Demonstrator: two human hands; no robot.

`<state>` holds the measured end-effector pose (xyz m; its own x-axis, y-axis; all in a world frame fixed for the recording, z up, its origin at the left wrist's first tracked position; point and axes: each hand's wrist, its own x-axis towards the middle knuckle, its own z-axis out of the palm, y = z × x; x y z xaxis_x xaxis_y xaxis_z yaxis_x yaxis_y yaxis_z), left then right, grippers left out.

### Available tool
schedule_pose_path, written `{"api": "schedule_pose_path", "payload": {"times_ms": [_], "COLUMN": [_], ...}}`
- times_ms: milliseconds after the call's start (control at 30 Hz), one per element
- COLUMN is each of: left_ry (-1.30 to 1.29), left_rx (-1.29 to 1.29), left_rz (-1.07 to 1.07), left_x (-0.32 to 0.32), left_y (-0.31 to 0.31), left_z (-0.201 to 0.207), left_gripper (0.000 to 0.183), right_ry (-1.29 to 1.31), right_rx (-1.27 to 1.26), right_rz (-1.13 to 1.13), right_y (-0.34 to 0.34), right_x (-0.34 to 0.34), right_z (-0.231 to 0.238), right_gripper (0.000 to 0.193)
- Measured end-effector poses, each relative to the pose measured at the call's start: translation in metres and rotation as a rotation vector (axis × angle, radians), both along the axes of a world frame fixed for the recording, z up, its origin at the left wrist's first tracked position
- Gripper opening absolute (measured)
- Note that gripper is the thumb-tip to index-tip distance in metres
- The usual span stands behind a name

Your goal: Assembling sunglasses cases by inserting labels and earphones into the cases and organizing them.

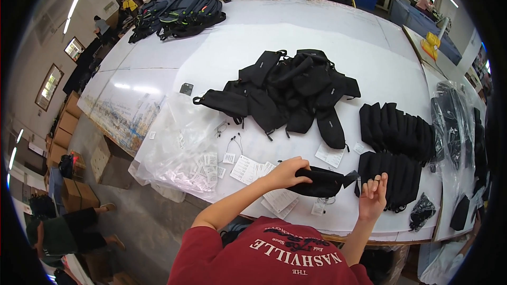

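Left fingers [299,164] hold the black pouch [323,182], apparently by its left end.

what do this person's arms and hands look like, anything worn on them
The dark red shirt has short sleeves, leaving both forearms bare. The left hand and right hand wear no gloves. A thin dark line crosses a right finger; ring or cord, I can't tell.
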<state>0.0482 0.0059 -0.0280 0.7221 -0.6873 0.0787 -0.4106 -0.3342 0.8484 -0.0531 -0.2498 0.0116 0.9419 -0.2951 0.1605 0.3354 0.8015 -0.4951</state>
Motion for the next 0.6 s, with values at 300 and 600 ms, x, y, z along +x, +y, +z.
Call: {"api": "schedule_pose_path", "payload": {"times_ms": [300,600], "left_ry": [-0.067,-0.057], "left_rx": [-0.053,-0.137], "left_rz": [0.115,0.129], "left_x": [-0.001,-0.003], "left_y": [0.0,0.004], "left_z": [-0.003,0.009], "left_gripper": [0.023,0.022], "right_ry": [-0.033,0.159], "right_rx": [-0.022,-0.422], "right_rz": [0.025,-0.029], "right_y": [0.007,-0.003], "right_x": [0.0,-0.005], "right_z": [0.006,0.016], "right_gripper": [0.005,0.008]}}
